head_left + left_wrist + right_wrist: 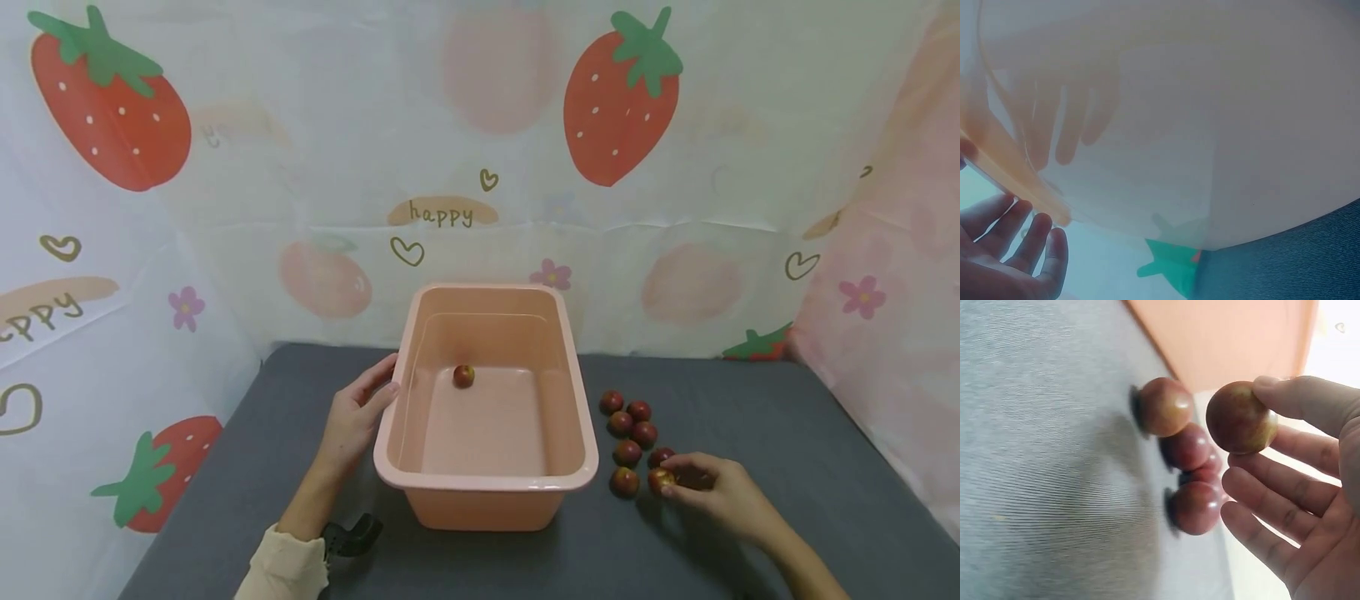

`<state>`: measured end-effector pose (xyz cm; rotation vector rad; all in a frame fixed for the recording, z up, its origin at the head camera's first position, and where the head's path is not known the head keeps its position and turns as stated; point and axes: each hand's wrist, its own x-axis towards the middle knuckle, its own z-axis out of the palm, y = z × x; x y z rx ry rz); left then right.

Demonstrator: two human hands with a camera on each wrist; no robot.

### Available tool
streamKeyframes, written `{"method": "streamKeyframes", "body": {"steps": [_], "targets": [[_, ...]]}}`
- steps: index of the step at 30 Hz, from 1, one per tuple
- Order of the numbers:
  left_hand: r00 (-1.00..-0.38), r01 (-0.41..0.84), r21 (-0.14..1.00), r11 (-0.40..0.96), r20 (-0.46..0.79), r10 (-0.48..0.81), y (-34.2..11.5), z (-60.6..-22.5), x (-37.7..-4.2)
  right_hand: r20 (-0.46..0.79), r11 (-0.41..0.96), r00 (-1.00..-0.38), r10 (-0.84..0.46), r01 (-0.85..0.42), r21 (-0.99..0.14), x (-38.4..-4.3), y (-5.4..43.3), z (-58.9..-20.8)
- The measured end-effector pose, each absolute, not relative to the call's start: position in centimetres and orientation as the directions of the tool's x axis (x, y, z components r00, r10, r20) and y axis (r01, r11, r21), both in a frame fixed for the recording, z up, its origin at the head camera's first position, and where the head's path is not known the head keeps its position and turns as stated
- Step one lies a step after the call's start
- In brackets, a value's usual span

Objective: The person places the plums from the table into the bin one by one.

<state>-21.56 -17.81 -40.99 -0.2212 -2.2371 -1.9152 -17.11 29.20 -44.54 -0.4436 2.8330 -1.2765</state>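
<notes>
A pink plastic basin (487, 490) stands upright on the table, with one plum (463, 377) on its floor near the back left. At its left rim, my left hand (358, 415) holds the edge between thumb and fingers; in the left wrist view those fingers (1038, 240) lie against the rim's underside. To the right of the basin, my right hand (716, 492) pinches a reddish plum (1238, 419) with yellow-green patches between thumb and fingers. The right wrist view shows it lifted off the cloth. Several dark red plums (627, 453) lie in a loose cluster beside that hand.
A dark grey cloth (757, 417) covers the table. Behind and at both sides hangs a pale curtain (360, 158) printed with strawberries and hearts. A black strap-like object (352, 536) sits at the left wrist, beside the basin's front left.
</notes>
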Motion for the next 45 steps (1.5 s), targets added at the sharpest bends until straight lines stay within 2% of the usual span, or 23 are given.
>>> {"method": "streamKeyframes", "body": {"steps": [5, 23, 45], "targets": [[-0.969, 0.242, 0.959, 0.145, 0.245, -0.008, -17.9, -41.0, -21.6, 0.101, 0.625, -0.955, -0.280, -0.261, -0.736, -17.6, 29.6, -43.1], [-0.974, 0.225, 0.966, 0.123, 0.228, -0.010, -17.9, -40.8, -21.4, 0.221, 0.659, -0.933, -0.285, -0.358, -0.662, -19.2, 29.4, -40.2], [-0.972, 0.230, 0.962, 0.144, 0.233, -0.004, -18.1, -41.1, -21.4, 0.208, 0.680, -0.942, -0.264, -0.334, -0.653, -19.6, 29.1, -38.7]]}}
